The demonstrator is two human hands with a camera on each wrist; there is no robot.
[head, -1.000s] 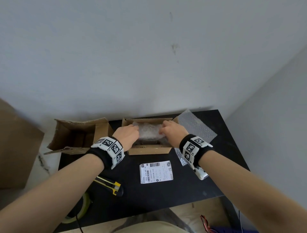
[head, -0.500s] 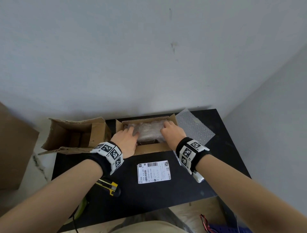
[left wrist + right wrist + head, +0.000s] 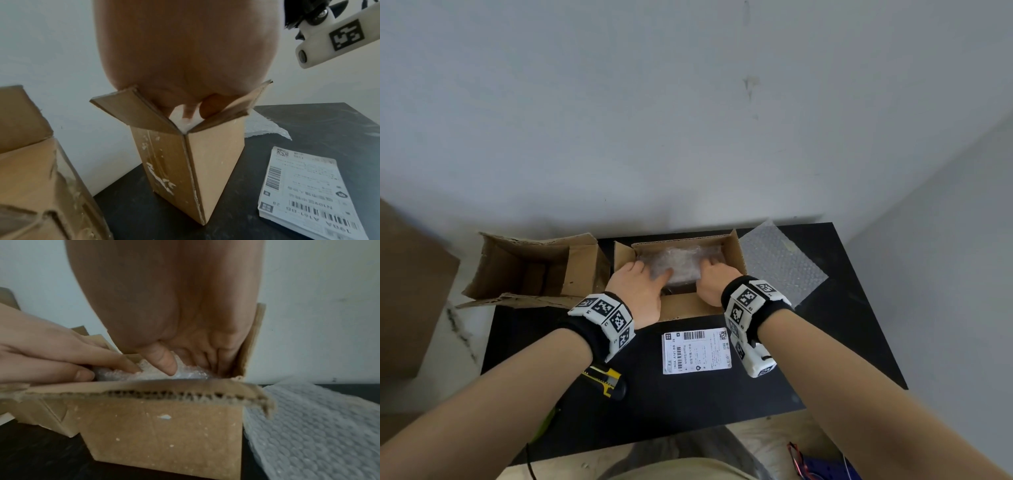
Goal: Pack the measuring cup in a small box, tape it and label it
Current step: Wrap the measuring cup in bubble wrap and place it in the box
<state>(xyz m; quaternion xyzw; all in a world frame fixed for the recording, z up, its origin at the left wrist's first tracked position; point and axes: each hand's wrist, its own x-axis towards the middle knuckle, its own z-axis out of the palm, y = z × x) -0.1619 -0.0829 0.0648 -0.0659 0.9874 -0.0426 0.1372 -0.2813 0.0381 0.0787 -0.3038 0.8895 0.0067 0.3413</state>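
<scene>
Head view — bubble-wrapped cup (image 3: pixel 678 265) pressed into small box (image 3: pixel 688 306) by L hand (image 3: pixel 638 291), R hand (image 3: pixel 714 281), fingers extended; judged light, soft-skinned, fragile — best held at both ends.

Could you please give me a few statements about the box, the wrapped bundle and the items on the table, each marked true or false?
1. Both hands, left hand and right hand, reach into the small box. True.
2. The bubble-wrapped bundle lies on the table beside the box. False: it sits inside the box.
3. The shipping label is stuck on the box. False: it lies on the table.
4. A loose bubble wrap sheet lies right of the box. True.
5. The box flaps are taped shut. False: they stand open.
</scene>
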